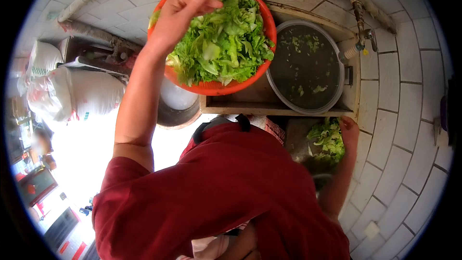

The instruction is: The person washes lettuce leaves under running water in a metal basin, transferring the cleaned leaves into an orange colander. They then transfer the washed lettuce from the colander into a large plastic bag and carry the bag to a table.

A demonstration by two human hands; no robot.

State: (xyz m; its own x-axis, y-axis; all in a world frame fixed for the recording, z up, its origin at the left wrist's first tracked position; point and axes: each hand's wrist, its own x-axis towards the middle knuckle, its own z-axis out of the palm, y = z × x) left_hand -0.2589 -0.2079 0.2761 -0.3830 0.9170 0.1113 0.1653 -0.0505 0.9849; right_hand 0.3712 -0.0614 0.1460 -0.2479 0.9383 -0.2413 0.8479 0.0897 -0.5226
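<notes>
Orange basin (216,88) heaped with lettuce (221,38), left hand (180,12) pinching leaves, right hand (349,132) grip unclear, steel bowl (304,110) of water

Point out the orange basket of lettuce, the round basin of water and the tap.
orange basket (226,88): head view, on its lower front rim.
round basin (281,94): head view, on its pale left rim.
tap (360,45): head view, on the metal body above the spout.

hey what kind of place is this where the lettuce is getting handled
Probably a washing corner of a working kitchen, perhaps a small eatery's. A tap on a tiled wall hangs over a metal basin of water, beside an orange basket heaped with torn lettuce.
</notes>
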